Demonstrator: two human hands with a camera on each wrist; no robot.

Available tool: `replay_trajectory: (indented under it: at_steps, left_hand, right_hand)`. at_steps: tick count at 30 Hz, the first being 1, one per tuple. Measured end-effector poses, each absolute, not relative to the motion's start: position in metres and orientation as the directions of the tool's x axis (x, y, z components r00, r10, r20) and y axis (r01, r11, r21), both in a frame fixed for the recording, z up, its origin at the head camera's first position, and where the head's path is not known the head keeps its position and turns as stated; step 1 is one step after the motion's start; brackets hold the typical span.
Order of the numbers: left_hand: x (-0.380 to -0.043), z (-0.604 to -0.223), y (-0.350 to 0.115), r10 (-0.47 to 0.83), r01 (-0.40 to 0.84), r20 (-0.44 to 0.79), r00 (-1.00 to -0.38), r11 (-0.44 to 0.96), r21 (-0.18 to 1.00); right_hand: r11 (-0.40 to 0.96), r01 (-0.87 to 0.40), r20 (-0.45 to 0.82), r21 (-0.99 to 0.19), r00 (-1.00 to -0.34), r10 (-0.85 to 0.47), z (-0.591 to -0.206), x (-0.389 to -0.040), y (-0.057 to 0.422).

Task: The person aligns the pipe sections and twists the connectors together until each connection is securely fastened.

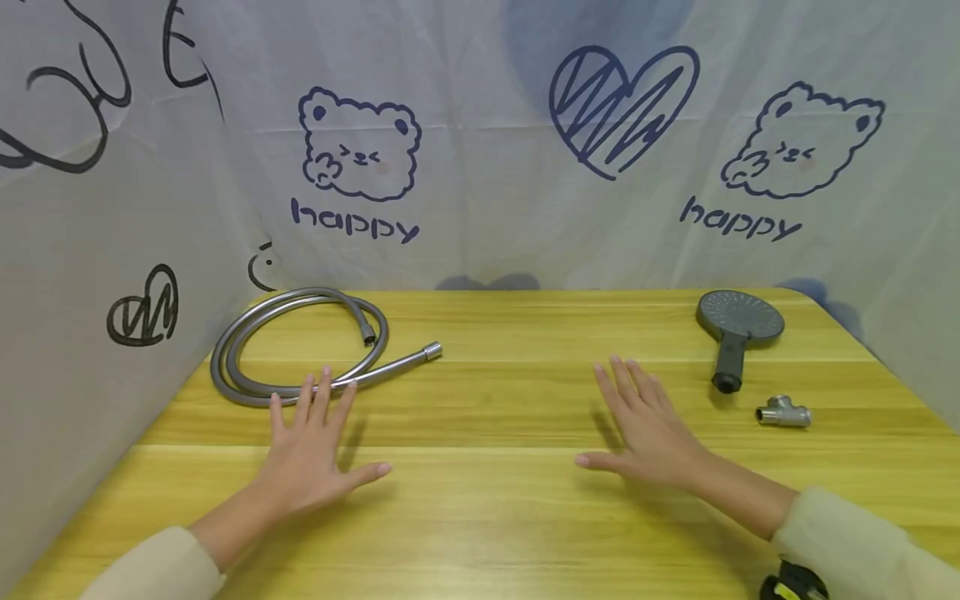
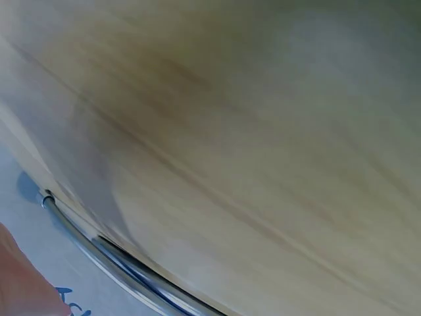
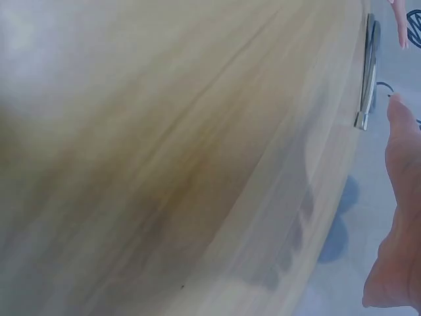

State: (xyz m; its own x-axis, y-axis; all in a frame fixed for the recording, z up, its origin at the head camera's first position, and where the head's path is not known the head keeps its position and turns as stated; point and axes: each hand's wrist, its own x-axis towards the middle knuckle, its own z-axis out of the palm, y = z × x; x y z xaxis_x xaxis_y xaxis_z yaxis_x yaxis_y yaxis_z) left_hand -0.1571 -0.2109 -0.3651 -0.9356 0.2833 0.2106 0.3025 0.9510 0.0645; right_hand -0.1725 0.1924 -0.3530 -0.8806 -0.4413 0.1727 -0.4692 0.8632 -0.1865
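Observation:
In the head view my left hand [image 1: 306, 454] is held over the table with straight, spread fingers and nothing in it. Its fingertips overlap the near side of a coiled grey metal shower hose [image 1: 247, 389]; whether they touch it I cannot tell. My right hand [image 1: 651, 433], also spread and holding nothing, hovers right of the middle. Beyond it to the right lies a dark grey shower head [image 1: 738, 321], handle toward me. A small silver T-shaped pipe fitting [image 1: 783, 412] lies just nearer than the shower head. The left wrist view shows part of the hose [image 2: 108, 263].
The wooden table [image 1: 495, 517] reaches back to a white cloth [image 1: 480, 167] with drawn bears, hearts and writing. Another cloth wall [image 1: 67, 275] borders the left side. A black and yellow object [image 1: 793, 581] shows at the bottom edge, below the right sleeve.

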Motion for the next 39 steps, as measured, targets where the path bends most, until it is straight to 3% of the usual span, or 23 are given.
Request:
replay_trajectory:
  at_steps: [25, 39]
  left_hand:
    - [-0.166, -0.371, -0.236, 0.289, 0.307, 0.146, -0.946, 0.945, 0.116]
    - [-0.173, -0.37, -0.264, 0.287, 0.301, 0.107, -0.952, 0.942, 0.148]
  right_hand:
    - [0.766, -0.609, 0.158, -0.207, -0.794, -0.588, -0.36, -0.196, 0.153]
    - [0.732, -0.652, 0.088, -0.197, -0.756, -0.649, -0.358, -0.204, 0.119]
